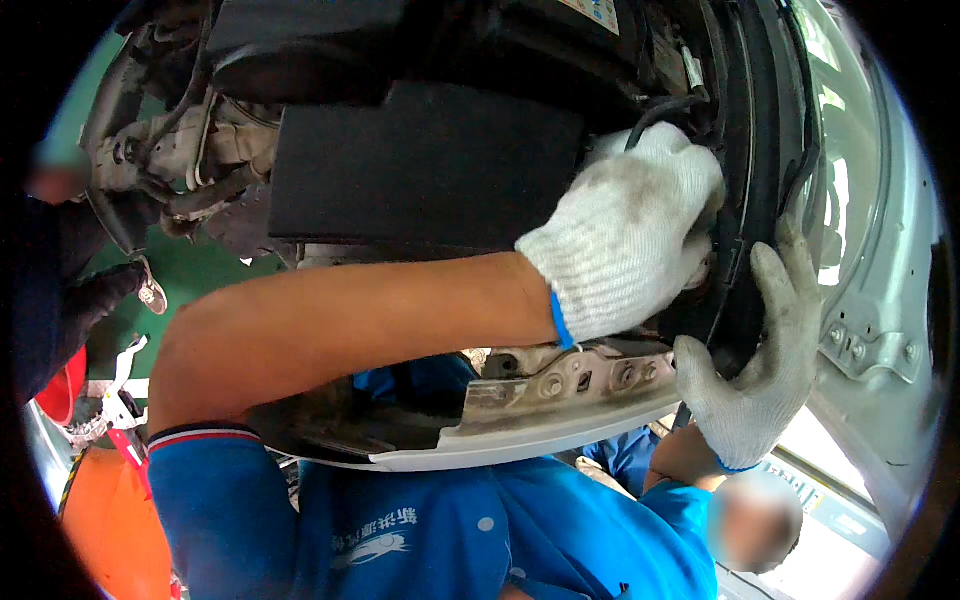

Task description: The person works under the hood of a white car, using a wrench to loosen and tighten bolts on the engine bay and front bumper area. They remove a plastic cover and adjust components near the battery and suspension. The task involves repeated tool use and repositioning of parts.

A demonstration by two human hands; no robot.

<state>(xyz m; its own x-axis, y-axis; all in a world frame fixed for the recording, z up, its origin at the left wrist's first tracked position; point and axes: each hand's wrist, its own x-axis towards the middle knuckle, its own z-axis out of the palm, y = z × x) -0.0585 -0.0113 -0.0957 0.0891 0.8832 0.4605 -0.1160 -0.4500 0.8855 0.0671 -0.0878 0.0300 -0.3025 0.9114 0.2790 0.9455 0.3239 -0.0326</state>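
My left hand (625, 225), in a white knitted glove with a blue cuff, reaches into the engine bay beside a black rectangular cover (420, 170). Its fingers are curled down by a black hose (660, 110), and what they hold is hidden. At the right, my right hand (755, 355), in a greyer glove, has thumb and fingers spread against a long black strip (745, 250) along the bay's side. A pale metal edge with bolt holes (560, 385) runs below my left forearm.
A grey-green painted panel with hinge bolts (880, 310) borders the right. At left stand a person in dark clothes (60, 290), a red container (62, 385) and an orange object (110, 520) above green floor (225, 275). Another person's blurred head (755, 520) shows at lower right.
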